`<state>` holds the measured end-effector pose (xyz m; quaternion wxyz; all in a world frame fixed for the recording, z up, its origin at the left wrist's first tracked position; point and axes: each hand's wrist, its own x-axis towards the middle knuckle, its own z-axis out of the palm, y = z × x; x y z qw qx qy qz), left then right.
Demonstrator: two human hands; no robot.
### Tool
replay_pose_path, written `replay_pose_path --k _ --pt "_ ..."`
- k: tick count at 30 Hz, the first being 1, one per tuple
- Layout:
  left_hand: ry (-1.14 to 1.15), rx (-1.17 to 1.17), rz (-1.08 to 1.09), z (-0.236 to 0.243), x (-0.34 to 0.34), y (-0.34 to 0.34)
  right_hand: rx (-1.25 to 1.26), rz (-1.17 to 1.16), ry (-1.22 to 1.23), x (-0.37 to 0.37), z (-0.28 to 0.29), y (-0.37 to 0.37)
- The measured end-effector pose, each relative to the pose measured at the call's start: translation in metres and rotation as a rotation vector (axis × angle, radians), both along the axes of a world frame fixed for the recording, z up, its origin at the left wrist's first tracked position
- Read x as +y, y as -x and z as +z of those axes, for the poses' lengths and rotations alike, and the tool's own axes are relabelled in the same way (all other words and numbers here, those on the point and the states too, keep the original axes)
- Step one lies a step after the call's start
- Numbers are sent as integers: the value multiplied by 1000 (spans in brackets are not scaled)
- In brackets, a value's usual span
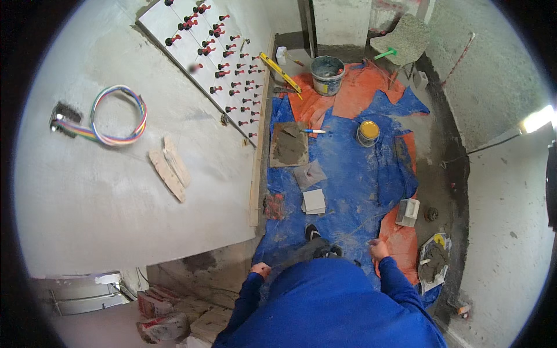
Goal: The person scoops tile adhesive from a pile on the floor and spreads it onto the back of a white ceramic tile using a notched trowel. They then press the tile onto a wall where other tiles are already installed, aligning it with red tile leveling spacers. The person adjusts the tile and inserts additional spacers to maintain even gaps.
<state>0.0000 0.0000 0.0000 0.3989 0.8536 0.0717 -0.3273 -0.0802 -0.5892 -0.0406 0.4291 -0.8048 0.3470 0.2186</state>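
Note:
My left hand [261,269] is beside my body at the left, its fingers curled in and nothing seen in them. On the other side, my right hand [379,249] hangs over the edge of the tarp with its fingers folded; no object shows in it. Both hands are apart from the things around them. Ahead of my feet on the blue tarp [342,174] lie a small stack of white tiles [314,201] and a grey square tile [310,174]. To the right stands a white box-shaped item [408,212], near my right hand.
A mortar-smeared board [289,152], a yellow-lidded bucket [367,132], a large bucket [328,75] and a yellow spirit level [281,74] are ahead. Left, wall tiles [197,49] carry red-and-black levelling clips. An open bag of mortar [434,264] sits right; sacks [162,327] lie lower left.

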Motion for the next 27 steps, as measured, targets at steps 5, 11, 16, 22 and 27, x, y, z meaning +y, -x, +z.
replay_pose_path --k 5,11,16,22,27 --pt "-75 153 142 -33 -11 -72 -6 -263 -185 -43 28 -51" --pt "-223 -30 -40 0 -121 -193 108 -200 -195 -100 69 -127" --pt "-24 -106 36 -13 -200 -271 138 -389 -236 -152 50 -237" --pt "-363 -220 -138 -54 -234 -260 -7 -310 -349 -255 -97 -543" --pt "-105 662 898 13 -308 -266 -171 583 538 -334 -262 -863"
